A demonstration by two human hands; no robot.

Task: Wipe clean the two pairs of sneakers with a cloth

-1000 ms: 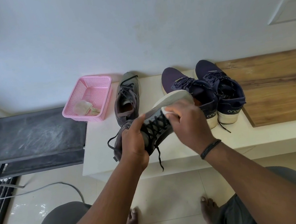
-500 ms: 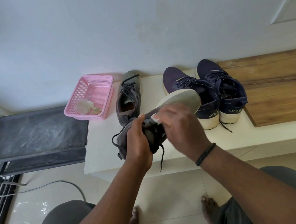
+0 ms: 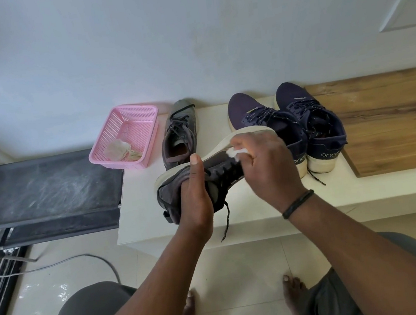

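White ledge [image 3: 141,219] under pale wall, left hand [image 3: 194,201] gripping grey sneaker [image 3: 219,171], right hand [image 3: 263,166] pinching cloth [image 3: 235,152].

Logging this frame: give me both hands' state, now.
Left hand: closed, gripping the grey sneaker.
Right hand: closed, pinching the white cloth against that sneaker.

My left hand [image 3: 194,201] holds a grey shoe [image 3: 176,188] tipped on its side above the white bench [image 3: 142,205], and my right hand [image 3: 263,166] presses a small white cloth [image 3: 235,152] on it near the pale sole. The other grey shoe [image 3: 178,134] stands farther back beside a pink basket [image 3: 127,136] on the left. Two dark blue shoes [image 3: 287,123] stand side by side on the right.
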